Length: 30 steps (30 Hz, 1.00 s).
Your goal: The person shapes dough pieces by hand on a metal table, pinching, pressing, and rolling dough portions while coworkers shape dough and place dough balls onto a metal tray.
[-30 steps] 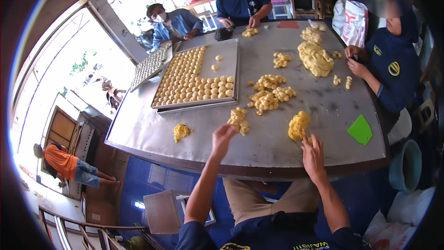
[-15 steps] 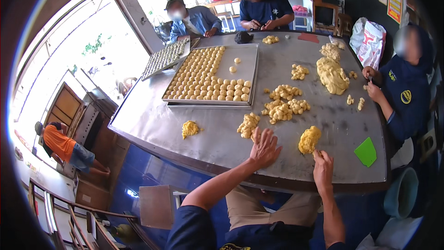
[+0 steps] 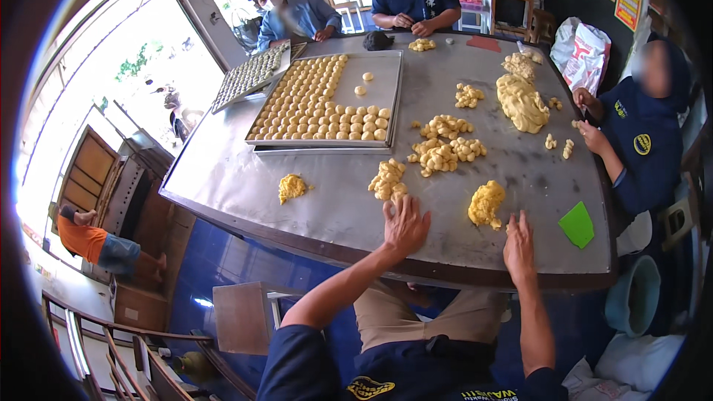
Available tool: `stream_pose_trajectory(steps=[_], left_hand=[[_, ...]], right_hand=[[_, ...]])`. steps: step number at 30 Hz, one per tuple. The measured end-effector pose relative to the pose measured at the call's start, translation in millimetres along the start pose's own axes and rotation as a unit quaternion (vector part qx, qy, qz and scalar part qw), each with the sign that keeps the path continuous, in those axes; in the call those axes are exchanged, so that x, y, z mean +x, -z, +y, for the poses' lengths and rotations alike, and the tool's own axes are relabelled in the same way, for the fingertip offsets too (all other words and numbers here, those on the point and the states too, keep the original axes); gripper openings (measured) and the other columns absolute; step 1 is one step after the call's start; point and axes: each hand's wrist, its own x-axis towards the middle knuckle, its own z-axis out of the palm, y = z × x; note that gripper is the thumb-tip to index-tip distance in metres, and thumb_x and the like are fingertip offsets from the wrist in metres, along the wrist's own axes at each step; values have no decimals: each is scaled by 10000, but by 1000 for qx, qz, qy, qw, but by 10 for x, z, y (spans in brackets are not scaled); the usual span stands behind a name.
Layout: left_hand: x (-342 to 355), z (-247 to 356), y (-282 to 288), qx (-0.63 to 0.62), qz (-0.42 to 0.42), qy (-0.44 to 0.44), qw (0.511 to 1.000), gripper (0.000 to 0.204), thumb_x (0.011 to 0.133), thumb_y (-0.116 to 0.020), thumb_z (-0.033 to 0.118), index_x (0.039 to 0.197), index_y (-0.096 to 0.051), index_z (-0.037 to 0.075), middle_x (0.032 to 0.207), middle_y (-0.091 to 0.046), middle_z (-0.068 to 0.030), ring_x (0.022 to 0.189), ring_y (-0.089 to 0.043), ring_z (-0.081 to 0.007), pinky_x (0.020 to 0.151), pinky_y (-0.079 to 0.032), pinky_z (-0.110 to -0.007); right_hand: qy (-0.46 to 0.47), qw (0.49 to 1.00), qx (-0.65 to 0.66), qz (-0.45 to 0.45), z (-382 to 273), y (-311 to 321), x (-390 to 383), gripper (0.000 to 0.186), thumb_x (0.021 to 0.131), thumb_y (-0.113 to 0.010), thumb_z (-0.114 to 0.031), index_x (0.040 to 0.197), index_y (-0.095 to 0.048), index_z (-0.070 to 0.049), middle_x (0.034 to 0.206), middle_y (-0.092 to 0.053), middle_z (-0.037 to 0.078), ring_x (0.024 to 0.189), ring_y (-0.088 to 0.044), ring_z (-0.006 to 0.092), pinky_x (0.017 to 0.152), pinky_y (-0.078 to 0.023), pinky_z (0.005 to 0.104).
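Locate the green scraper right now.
In the head view, the green scraper lies on the table's right side, to the right of the right hand, near the edge.

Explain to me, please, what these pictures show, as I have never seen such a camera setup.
There is no machine: a person works with bare hands, seen from a wide fisheye camera on their own head, so straight edges bend. On the metal table are a tray of round pale balls, a large dough lump and a flat green piece. The left hand, fingers spread, is at the near edge of a dough pile. The right hand is beside a yellow mound; whether it pinches anything is too small to tell.
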Motion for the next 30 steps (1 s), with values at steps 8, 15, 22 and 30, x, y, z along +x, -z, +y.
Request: stream_pose_trajectory(steps=[8,15,22,30], left_hand=[[-394,68,330,-123,-62,164,977,211,929,-609,114,1133,-582,70,1113,-626,-139,1044,-568,-359,900,-426,-488],[-236,571,397,-506,-84,281,811,293,1065,-571,210,1191,-705,-18,991,-770,-172,898,-755,-253,822,-585,-389],[28,565,588,-433,-205,186,858,195,932,-670,142,1080,-708,21,862,-756,-176,834,-775,-291,686,-582,-403],[-349,636,152,-247,-145,147,947,308,869,-693,124,1155,-599,57,876,-708,-257,835,-674,-489,709,-551,-543]], right_hand=[[54,994,91,-20,-263,165,-289,410,869,-518,163,1252,-649,96,1353,-623,213,1235,-601,401,1052,-496,435],[-44,941,335,-3,-1017,237,-162,314,914,-655,11,1227,-678,32,1190,-697,228,1103,-674,404,925,-544,430],[38,952,296,74,-1104,282,-22,242,841,-750,-6,1083,-774,1,1111,-755,129,1007,-689,338,873,-544,412],[-37,919,390,-42,-1235,93,-100,266,857,-718,24,1121,-754,13,1104,-743,178,994,-718,362,847,-582,362]])
